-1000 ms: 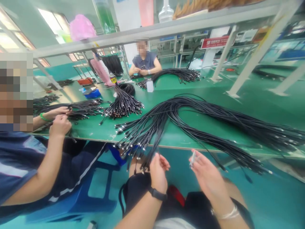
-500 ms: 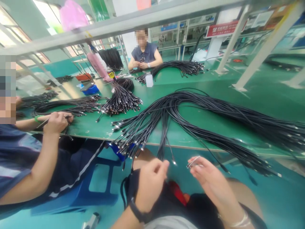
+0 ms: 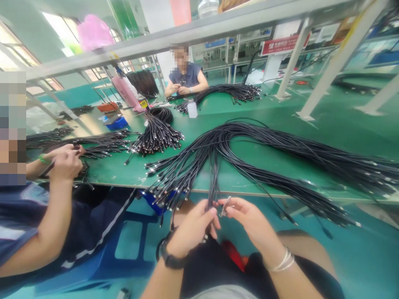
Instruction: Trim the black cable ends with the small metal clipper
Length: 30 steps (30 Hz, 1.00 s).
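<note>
My left hand is closed around a few black cables that hang over the table's front edge. Their connector ends show faintly below the fingers. Close beside it on the right, my right hand pinches a small shiny metal tool, its exact kind too blurred to tell. The fingertips of both hands nearly meet. On the green table a large bundle of black cables curves over, with connector ends fanned out left of my hands and a second branch to the right.
At the left a co-worker's hands hold a cable. Across the table another person sits by more cables. A coiled cable bundle, a blue box and a white bottle stand between. A metal shelf frame crosses overhead.
My right hand has moved left with the metal tool, up to my left hand. My left hand now holds the cables further along, with their ends below it. The view has shifted slightly.
</note>
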Available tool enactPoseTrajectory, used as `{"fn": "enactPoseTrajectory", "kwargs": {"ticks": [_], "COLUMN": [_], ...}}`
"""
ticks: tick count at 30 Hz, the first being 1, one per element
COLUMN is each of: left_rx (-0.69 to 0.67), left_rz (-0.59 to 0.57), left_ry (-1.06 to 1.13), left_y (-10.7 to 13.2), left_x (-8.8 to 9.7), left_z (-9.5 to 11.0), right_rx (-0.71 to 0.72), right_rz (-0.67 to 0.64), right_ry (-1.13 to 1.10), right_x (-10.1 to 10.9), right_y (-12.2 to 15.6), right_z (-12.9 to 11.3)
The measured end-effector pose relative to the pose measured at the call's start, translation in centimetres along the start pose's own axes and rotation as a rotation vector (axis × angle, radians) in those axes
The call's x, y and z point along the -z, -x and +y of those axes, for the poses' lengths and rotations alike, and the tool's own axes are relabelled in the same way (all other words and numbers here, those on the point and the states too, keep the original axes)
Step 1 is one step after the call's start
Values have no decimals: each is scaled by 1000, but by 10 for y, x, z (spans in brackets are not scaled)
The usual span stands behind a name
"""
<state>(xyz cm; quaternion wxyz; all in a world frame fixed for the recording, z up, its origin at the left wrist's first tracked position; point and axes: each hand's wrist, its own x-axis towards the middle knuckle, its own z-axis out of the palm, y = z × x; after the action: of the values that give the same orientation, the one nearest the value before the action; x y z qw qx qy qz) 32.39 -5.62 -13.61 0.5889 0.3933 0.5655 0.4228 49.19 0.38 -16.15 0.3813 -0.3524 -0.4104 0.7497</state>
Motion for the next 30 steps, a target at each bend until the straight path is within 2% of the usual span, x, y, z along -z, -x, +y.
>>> {"fn": "enactPoseTrajectory", "kwargs": {"ticks": [2,5,7,9,11,13,14,15,18,23,27,30], "left_rx": [-45,-144,-160,-144,-110,-69,-65,-60,-10,11,87,126], "left_rz": [-3,-14,-24,6,122,301,362,373,282,132,55,48], "left_ry": [-74,-320,-368,-354,-334,-302,-276,-249,-123,47,170,235], "left_y": [20,48,60,62,55,40,30,19,-16,-55,-59,-53], "left_x": [-1,-6,-8,-3,8,20,26,30,30,0,-23,-29], "left_z": [16,32,33,25,11,-7,-15,-23,-38,-38,-39,-39], "right_rx": [-1,-3,-13,-11,12,37,49,64,106,128,123,86], "right_rz": [3,36,56,84,138,200,228,257,330,327,331,316], "right_ry": [-45,-143,-177,-169,-113,0,72,141,287,339,251,193], "right_x": [-6,-25,-39,-46,-41,-24,-14,-3,22,36,38,40], "right_y": [-4,-13,-18,-21,-20,-17,-15,-13,-6,3,7,7], "right_z": [6,21,29,33,31,24,20,16,4,-3,1,3]}}
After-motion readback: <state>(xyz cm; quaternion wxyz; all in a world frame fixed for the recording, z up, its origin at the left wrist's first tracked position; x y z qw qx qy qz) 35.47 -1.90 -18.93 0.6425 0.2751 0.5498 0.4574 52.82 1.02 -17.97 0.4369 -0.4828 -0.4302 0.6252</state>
